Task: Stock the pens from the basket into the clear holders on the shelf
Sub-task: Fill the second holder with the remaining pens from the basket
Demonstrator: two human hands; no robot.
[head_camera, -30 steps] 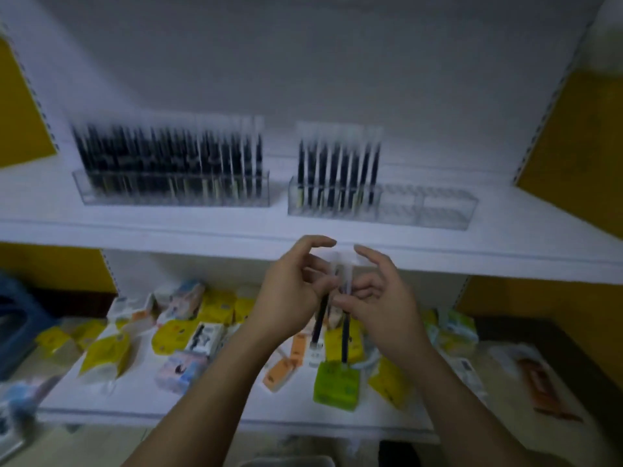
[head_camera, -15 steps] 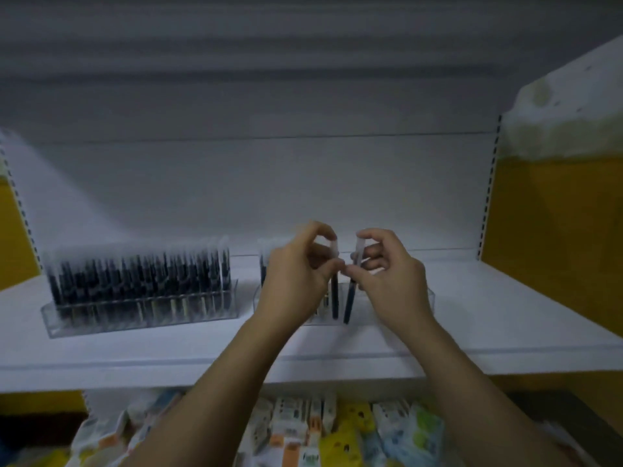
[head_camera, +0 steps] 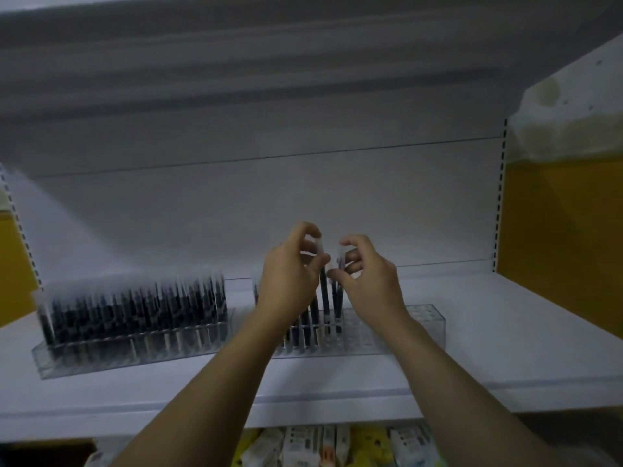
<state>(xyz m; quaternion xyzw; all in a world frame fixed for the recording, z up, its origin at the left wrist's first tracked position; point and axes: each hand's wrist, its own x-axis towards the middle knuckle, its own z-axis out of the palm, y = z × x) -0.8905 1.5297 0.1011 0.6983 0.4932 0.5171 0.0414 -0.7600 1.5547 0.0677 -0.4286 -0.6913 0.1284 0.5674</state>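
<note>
Two clear holders stand on the white shelf (head_camera: 505, 348). The left holder (head_camera: 135, 352) is packed with dark pens. The right holder (head_camera: 404, 332) has pens in its left part and bare slots on its right. My left hand (head_camera: 290, 278) pinches the pale cap end of one dark pen (head_camera: 324, 298), whose lower end stands in the right holder. My right hand (head_camera: 367, 278) pinches the top of another dark pen (head_camera: 338, 305) just right of it, also reaching down into the holder. The basket is out of view.
Small packaged goods (head_camera: 323, 446) lie on the lower shelf below. A yellow wall panel (head_camera: 559, 237) flanks the shelf on the right. The white back panel rises behind the holders, and an upper shelf hangs overhead.
Both hands rose from the lower shelf level to the right holder, each carrying a pen. The pens have gone down into the holder's slots. The camera has tilted up.
</note>
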